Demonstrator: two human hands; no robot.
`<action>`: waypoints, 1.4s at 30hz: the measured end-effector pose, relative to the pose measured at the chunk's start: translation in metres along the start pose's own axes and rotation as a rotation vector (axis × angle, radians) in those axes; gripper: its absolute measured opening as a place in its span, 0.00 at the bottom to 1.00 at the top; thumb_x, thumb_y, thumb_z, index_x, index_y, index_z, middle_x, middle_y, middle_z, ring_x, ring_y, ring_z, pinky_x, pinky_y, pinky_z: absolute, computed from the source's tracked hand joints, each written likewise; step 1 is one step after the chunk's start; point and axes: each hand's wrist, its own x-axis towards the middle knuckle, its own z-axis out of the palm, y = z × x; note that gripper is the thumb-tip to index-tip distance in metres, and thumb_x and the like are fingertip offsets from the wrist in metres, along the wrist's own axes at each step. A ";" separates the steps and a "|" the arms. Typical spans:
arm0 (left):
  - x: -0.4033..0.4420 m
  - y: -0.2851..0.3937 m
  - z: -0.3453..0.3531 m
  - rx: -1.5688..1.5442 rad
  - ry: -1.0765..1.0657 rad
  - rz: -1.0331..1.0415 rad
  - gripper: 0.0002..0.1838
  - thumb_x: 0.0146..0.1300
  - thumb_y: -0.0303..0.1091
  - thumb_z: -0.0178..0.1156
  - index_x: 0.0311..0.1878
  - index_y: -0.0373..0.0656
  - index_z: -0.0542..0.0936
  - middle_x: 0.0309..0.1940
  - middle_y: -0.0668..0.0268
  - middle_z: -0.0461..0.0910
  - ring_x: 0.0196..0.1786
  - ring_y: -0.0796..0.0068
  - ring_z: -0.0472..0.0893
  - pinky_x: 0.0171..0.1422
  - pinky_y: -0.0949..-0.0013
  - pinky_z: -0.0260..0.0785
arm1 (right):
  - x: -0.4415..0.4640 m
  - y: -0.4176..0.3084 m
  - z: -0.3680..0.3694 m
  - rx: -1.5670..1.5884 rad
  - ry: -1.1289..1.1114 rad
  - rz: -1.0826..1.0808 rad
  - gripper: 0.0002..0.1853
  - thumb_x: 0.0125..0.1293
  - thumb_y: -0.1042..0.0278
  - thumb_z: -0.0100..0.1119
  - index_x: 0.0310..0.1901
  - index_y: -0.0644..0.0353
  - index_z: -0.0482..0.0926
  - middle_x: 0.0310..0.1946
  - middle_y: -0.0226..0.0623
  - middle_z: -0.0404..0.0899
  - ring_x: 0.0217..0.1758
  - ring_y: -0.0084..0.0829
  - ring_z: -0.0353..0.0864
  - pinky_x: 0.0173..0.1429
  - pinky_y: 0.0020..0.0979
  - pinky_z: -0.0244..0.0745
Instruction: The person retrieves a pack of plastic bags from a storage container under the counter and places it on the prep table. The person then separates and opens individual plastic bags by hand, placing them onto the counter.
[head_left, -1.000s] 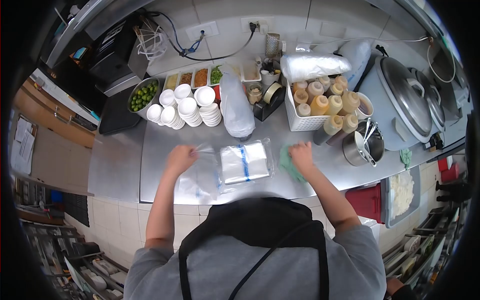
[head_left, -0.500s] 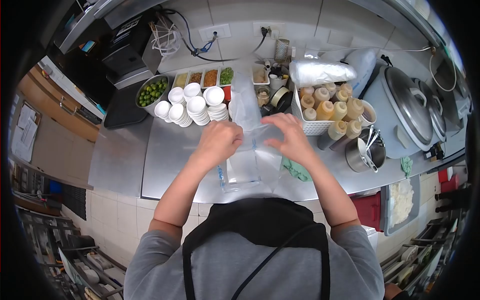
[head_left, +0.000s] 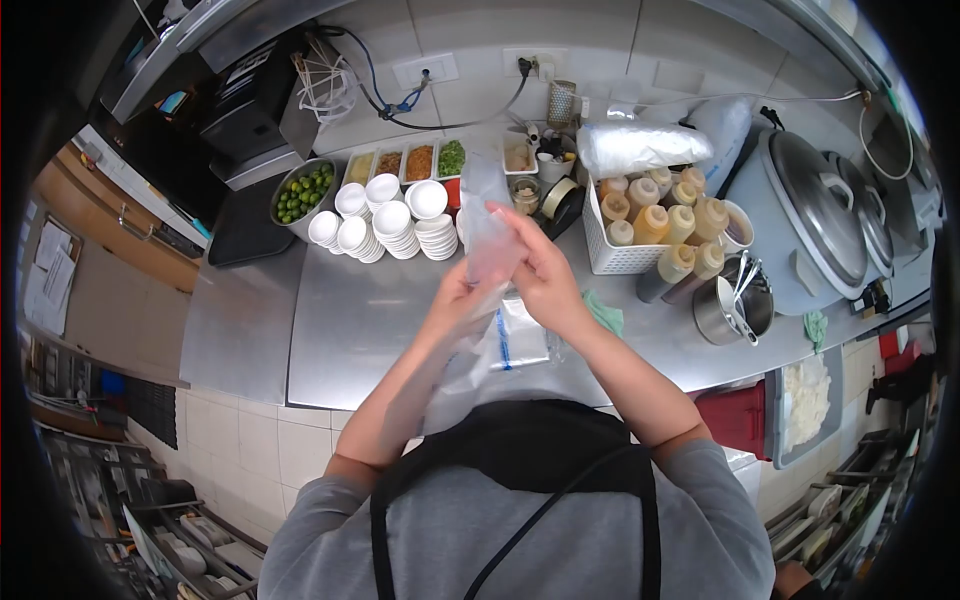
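Both hands are raised over the steel counter, close together, with a thin clear plastic bag (head_left: 458,375) between them. My left hand (head_left: 462,296) is closed on the bag's side, partly covered by the film. My right hand (head_left: 540,268) pinches the bag near its upper end, a little higher. The bag hangs down over my left forearm. Under my hands lies a flat stack of clear bags (head_left: 520,338) with a blue band. A green cloth (head_left: 604,313) is right of the stack, partly behind my right wrist. Behind my hands stands a wrapped plastic roll (head_left: 484,180).
White lidded cups (head_left: 391,222) stand in stacks at the left, beside a bowl of green limes (head_left: 303,193). A white basket (head_left: 622,258) of sauce bottles stands right, near a steel pot (head_left: 716,311) with utensils. Large lidded cookers (head_left: 818,210) occupy the far right.
The clear bag has been lifted from the stack and now hangs between my hands. My right hand crossed left from the green cloth, and both hands came together.
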 end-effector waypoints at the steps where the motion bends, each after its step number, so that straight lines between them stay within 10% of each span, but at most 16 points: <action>1: 0.000 -0.001 0.002 -0.049 0.047 -0.091 0.16 0.61 0.41 0.49 0.47 0.40 0.71 0.36 0.66 0.76 0.42 0.73 0.75 0.50 0.71 0.65 | 0.002 0.003 -0.002 -0.016 0.033 -0.030 0.14 0.58 0.75 0.49 0.47 0.61 0.70 0.31 0.32 0.73 0.33 0.25 0.71 0.42 0.24 0.66; 6: 0.041 0.054 -0.031 -1.085 0.019 -0.086 0.08 0.61 0.31 0.46 0.28 0.40 0.72 0.32 0.65 0.76 0.36 0.75 0.76 0.45 0.73 0.68 | 0.038 -0.020 -0.034 0.833 0.066 0.095 0.10 0.59 0.71 0.48 0.43 0.61 0.72 0.31 0.33 0.73 0.34 0.24 0.72 0.44 0.28 0.68; 9: 0.083 0.054 -0.040 -0.913 0.070 -0.029 0.07 0.60 0.29 0.47 0.31 0.38 0.73 0.32 0.64 0.76 0.35 0.76 0.76 0.41 0.74 0.69 | 0.070 -0.019 -0.035 0.770 -0.002 0.103 0.09 0.59 0.67 0.49 0.34 0.62 0.75 0.31 0.33 0.74 0.30 0.25 0.71 0.39 0.26 0.67; 11: 0.106 0.041 -0.037 -0.467 0.161 -0.031 0.08 0.59 0.27 0.46 0.35 0.36 0.74 0.31 0.65 0.76 0.32 0.78 0.75 0.36 0.74 0.69 | 0.091 -0.008 -0.036 -0.275 -0.022 0.048 0.10 0.59 0.67 0.49 0.27 0.64 0.76 0.31 0.34 0.74 0.26 0.24 0.70 0.34 0.25 0.66; 14: 0.131 -0.029 -0.047 -0.292 0.191 -0.154 0.08 0.58 0.26 0.47 0.37 0.34 0.74 0.30 0.65 0.76 0.30 0.79 0.75 0.32 0.75 0.68 | 0.110 0.047 -0.044 -0.276 -0.008 0.330 0.12 0.57 0.69 0.50 0.36 0.71 0.76 0.24 0.31 0.74 0.29 0.21 0.71 0.34 0.22 0.67; 18: 0.122 -0.144 -0.055 -0.273 0.386 -0.261 0.14 0.57 0.31 0.50 0.44 0.32 0.72 0.33 0.59 0.77 0.31 0.68 0.79 0.32 0.70 0.72 | 0.089 0.155 -0.074 -0.057 -0.062 0.114 0.12 0.54 0.74 0.48 0.38 0.71 0.76 0.27 0.34 0.76 0.27 0.23 0.72 0.33 0.23 0.67; 20: 0.104 -0.181 -0.052 -0.218 0.420 -0.349 0.13 0.57 0.30 0.51 0.42 0.33 0.72 0.31 0.60 0.77 0.30 0.70 0.78 0.31 0.70 0.72 | 0.068 0.172 -0.072 -0.272 0.178 0.452 0.12 0.51 0.79 0.45 0.37 0.72 0.75 0.30 0.38 0.77 0.28 0.25 0.74 0.33 0.24 0.68; 25: 0.103 -0.169 -0.064 -0.140 0.322 -0.610 0.10 0.56 0.29 0.50 0.40 0.37 0.73 0.23 0.67 0.76 0.23 0.76 0.75 0.24 0.74 0.67 | 0.065 0.204 -0.082 -0.328 0.035 0.335 0.13 0.55 0.79 0.42 0.40 0.69 0.74 0.31 0.37 0.76 0.33 0.26 0.73 0.35 0.25 0.69; 27: 0.100 -0.174 -0.070 -0.517 0.295 -0.693 0.06 0.57 0.28 0.49 0.38 0.43 0.73 0.23 0.70 0.74 0.20 0.80 0.71 0.19 0.77 0.59 | 0.054 0.175 -0.080 0.337 0.327 0.580 0.11 0.57 0.71 0.45 0.40 0.63 0.75 0.31 0.37 0.76 0.31 0.33 0.75 0.34 0.33 0.69; 31: 0.052 -0.100 -0.036 -0.681 0.474 -0.760 0.05 0.56 0.26 0.48 0.35 0.45 0.72 0.24 0.69 0.74 0.22 0.80 0.70 0.18 0.78 0.55 | 0.028 0.112 -0.061 0.600 0.557 0.656 0.13 0.61 0.73 0.44 0.48 0.61 0.68 0.30 0.31 0.67 0.31 0.25 0.69 0.39 0.28 0.69; 42: 0.040 -0.169 -0.029 -0.918 0.346 -0.365 0.07 0.58 0.32 0.46 0.36 0.42 0.71 0.27 0.68 0.74 0.26 0.80 0.72 0.20 0.79 0.59 | 0.025 0.172 -0.069 0.743 0.253 0.486 0.12 0.60 0.71 0.43 0.43 0.66 0.71 0.31 0.34 0.75 0.27 0.21 0.72 0.28 0.20 0.65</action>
